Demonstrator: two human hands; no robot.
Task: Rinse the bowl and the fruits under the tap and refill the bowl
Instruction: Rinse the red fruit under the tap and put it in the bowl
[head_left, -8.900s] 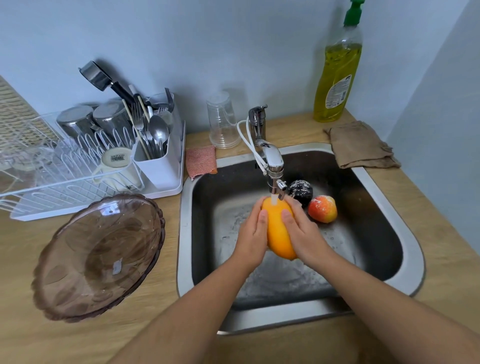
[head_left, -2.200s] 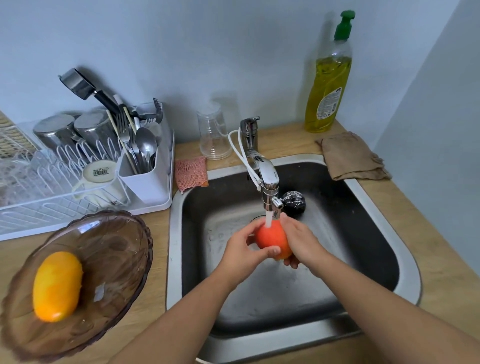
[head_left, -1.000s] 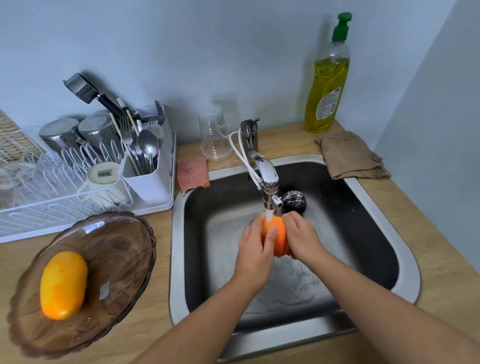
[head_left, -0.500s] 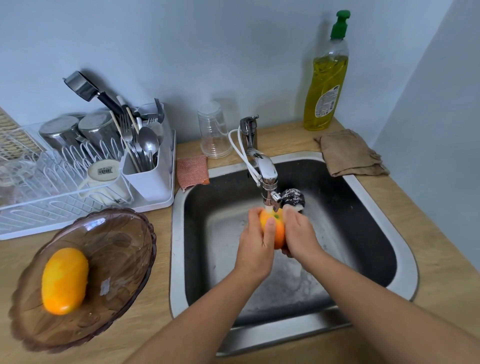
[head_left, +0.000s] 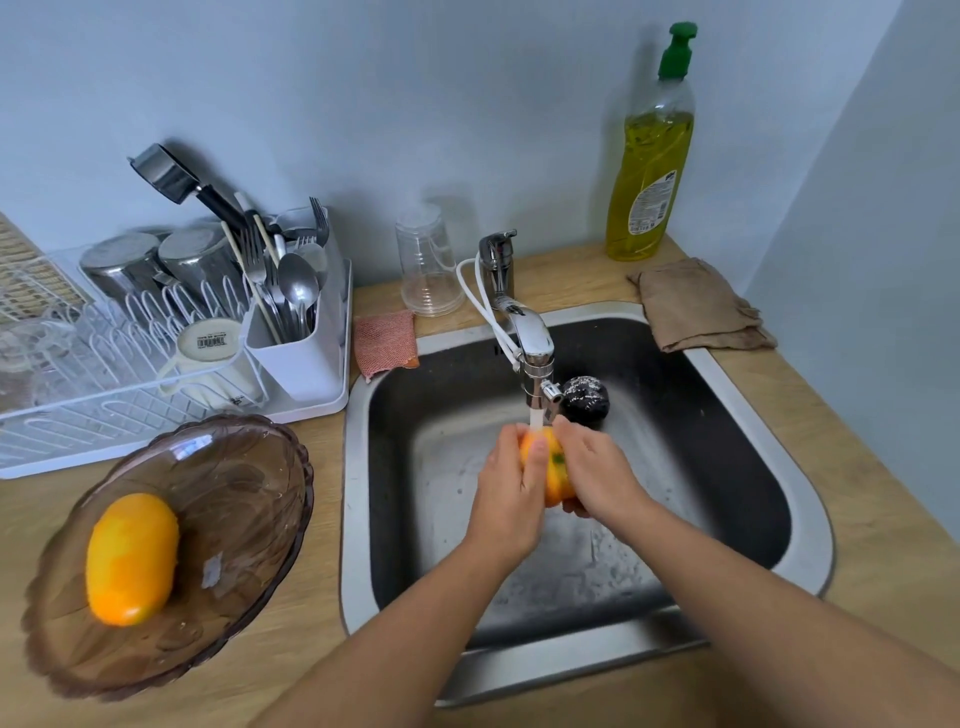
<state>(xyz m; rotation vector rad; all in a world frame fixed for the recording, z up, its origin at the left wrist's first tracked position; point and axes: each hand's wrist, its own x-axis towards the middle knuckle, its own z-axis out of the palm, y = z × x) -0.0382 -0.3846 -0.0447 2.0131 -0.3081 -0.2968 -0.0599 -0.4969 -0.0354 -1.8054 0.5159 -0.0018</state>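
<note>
Orange-red fruit (head_left: 555, 477), with a small green spot on its upper face, is held over the middle of the sink (head_left: 354, 467), directly under the outlet of the tap (head_left: 531, 343). The water stream (head_left: 535, 417) is running and lands on the top of the fruit, between the two hands.

Left grip (head_left: 506, 493): clasps the left side of the fruit with the fingers curled over its top. One finger lies across the near face, and the back of the hand faces the camera.
Right grip (head_left: 597, 475): clasps the right side and underside. The thumb is up beside the stream; the fingers wrap beneath and are mostly hidden.
Both forearms enter from the near edge and converge on the fruit, above the sink rim.

Dark round fruit (head_left: 586, 399), wet and speckled, lies on the sink floor at the far side, just right of the tap outlet and apart from both hands.

Bowl (head_left: 291, 457): brown, translucent, with a scalloped rim. It sits on the worktop (head_left: 857, 493) left of the sink, its rim close to the sink edge. The yellow fruit (head_left: 131, 558), oblong in shape, lies in the bowl's left half.

Farther out:
- The white dish rack (head_left: 104, 374) stands far left with upturned steel cups, a mug on its side and a cutlery holder (head_left: 298, 364).
- The pink sponge (head_left: 384, 343) sits at the sink's far-left corner.
- The clear cup (head_left: 428, 270) stands upside down, left of the tap base.
- The soap bottle (head_left: 652, 171) stands against the far wall on the right.
- The brown cloth (head_left: 698, 306) lies crumpled at the sink's far-right corner.
</note>
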